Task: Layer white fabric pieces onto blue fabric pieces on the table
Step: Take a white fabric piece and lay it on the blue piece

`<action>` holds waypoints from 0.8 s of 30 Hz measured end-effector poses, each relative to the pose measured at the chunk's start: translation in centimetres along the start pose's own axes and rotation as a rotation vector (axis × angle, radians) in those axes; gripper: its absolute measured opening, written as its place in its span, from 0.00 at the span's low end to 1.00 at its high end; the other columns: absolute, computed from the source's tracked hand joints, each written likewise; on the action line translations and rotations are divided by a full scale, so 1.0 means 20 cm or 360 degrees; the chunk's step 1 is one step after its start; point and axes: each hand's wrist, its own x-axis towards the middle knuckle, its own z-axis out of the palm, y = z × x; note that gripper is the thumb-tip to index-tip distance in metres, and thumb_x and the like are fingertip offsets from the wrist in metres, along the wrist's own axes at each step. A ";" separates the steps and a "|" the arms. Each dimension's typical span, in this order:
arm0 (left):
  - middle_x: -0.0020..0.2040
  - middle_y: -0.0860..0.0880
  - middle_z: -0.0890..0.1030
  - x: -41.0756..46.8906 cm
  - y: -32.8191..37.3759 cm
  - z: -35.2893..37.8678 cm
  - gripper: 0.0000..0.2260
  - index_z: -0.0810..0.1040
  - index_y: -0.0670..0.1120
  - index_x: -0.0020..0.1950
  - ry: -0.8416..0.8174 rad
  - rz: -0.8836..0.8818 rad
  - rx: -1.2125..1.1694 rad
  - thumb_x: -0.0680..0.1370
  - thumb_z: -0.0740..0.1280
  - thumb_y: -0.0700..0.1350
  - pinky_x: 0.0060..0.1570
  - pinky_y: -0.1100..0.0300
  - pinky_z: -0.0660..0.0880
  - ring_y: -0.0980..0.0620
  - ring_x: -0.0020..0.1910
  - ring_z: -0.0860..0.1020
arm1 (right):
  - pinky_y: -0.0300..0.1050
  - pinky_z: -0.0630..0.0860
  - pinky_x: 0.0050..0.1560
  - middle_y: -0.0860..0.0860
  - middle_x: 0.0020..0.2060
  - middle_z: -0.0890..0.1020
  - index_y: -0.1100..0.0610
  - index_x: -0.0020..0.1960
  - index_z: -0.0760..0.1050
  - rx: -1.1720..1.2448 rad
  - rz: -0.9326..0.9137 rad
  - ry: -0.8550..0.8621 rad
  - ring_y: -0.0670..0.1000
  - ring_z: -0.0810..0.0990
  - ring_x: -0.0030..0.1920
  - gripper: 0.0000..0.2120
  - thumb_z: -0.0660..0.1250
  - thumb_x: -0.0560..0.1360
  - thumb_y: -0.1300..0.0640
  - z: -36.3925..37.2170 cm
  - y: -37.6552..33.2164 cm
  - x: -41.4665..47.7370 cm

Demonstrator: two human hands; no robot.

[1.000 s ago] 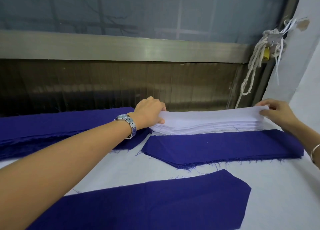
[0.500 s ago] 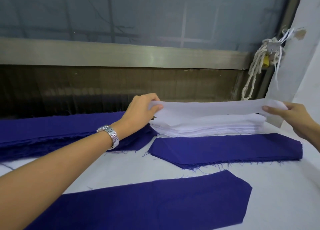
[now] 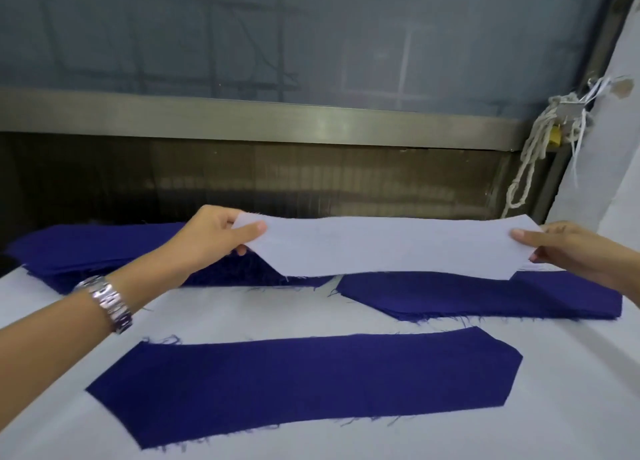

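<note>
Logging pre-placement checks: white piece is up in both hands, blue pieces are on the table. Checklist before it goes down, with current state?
1. Grip of left hand on the left end of the white piece: ok, thumb on top.
2. Grip of right hand on its right end: ok.
3. Piece held clear of the table, spanning between the hands: ok, slight wave along it.
4. Only one ply lifted: cannot tell.
5. The nearest blue piece lies flat with nothing on it: ok.
6. White outline matches that blue outline: cannot tell.
</note>
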 end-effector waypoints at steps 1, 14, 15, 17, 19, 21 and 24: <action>0.29 0.54 0.81 -0.05 -0.03 -0.04 0.08 0.84 0.54 0.44 -0.0021 -0.0058 0.0004 0.79 0.68 0.53 0.39 0.60 0.71 0.62 0.28 0.76 | 0.34 0.80 0.40 0.61 0.45 0.85 0.63 0.43 0.86 -0.0050 0.0000 -0.0069 0.54 0.80 0.41 0.17 0.75 0.67 0.47 0.04 -0.02 -0.02; 0.32 0.39 0.77 -0.54 -0.31 -0.43 0.26 0.86 0.46 0.46 -0.0511 -0.0623 0.0123 0.62 0.75 0.67 0.23 0.67 0.60 0.51 0.25 0.66 | 0.36 0.71 0.29 0.62 0.42 0.85 0.61 0.55 0.83 -0.0680 0.0047 -0.0934 0.50 0.80 0.34 0.22 0.77 0.72 0.43 0.38 -0.14 -0.27; 0.33 0.37 0.78 -0.56 -0.32 -0.44 0.28 0.86 0.47 0.46 -0.0538 -0.0634 0.0141 0.62 0.76 0.69 0.23 0.67 0.60 0.51 0.25 0.66 | 0.36 0.72 0.29 0.61 0.42 0.85 0.61 0.55 0.83 -0.0692 0.0056 -0.0974 0.50 0.81 0.35 0.22 0.76 0.72 0.43 0.40 -0.14 -0.28; 0.34 0.33 0.78 -0.59 -0.35 -0.44 0.32 0.86 0.46 0.44 -0.0561 -0.0638 0.0188 0.59 0.75 0.73 0.23 0.70 0.62 0.51 0.25 0.67 | 0.36 0.72 0.29 0.60 0.41 0.85 0.59 0.51 0.83 -0.0697 0.0089 -0.1032 0.50 0.81 0.34 0.19 0.76 0.73 0.44 0.43 -0.14 -0.31; 0.38 0.29 0.79 -0.61 -0.36 -0.43 0.35 0.85 0.43 0.44 -0.0566 -0.0619 0.0224 0.58 0.75 0.73 0.25 0.71 0.65 0.51 0.25 0.67 | 0.36 0.72 0.30 0.59 0.40 0.85 0.57 0.50 0.84 -0.0713 0.0111 -0.1058 0.50 0.80 0.34 0.17 0.75 0.73 0.44 0.45 -0.13 -0.33; 0.39 0.32 0.83 -0.63 -0.37 -0.42 0.35 0.83 0.40 0.45 -0.0582 -0.0623 0.0215 0.60 0.75 0.72 0.26 0.70 0.66 0.52 0.24 0.68 | 0.36 0.72 0.31 0.59 0.42 0.86 0.55 0.55 0.84 -0.0757 0.0135 -0.1088 0.49 0.80 0.34 0.17 0.74 0.74 0.43 0.47 -0.12 -0.35; 0.40 0.38 0.85 -0.62 -0.37 -0.41 0.32 0.83 0.37 0.47 -0.0606 -0.0672 0.0178 0.63 0.74 0.66 0.28 0.66 0.68 0.53 0.22 0.69 | 0.35 0.72 0.30 0.59 0.42 0.86 0.52 0.58 0.83 -0.0779 0.0166 -0.1088 0.48 0.80 0.34 0.18 0.74 0.74 0.42 0.49 -0.12 -0.37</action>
